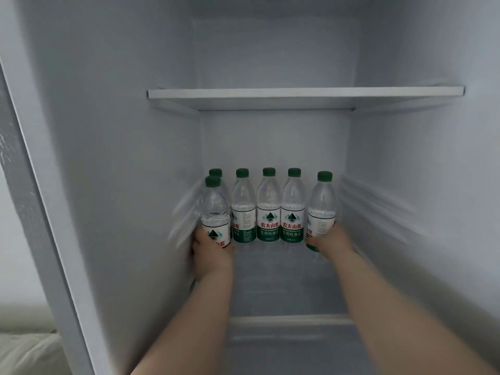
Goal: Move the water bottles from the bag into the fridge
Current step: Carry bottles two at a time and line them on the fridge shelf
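Both my arms reach into the open fridge. My left hand (209,253) grips the lower part of a clear water bottle with a green cap (214,209), upright against the left wall. My right hand (328,239) grips another green-capped bottle (322,207), upright and leaning slightly, near the right wall. Between them, several more bottles (269,207) stand in a row at the back of the glass shelf (289,319). One bottle stands partly hidden behind the bottle in my left hand. The bag is out of view.
An upper white shelf (305,93) spans the fridge above the bottles, with nothing on it. The shelf in front of the bottle row is bare glass. The fridge's left edge (40,212) frames the view, and pale fabric (27,353) shows at the bottom left.
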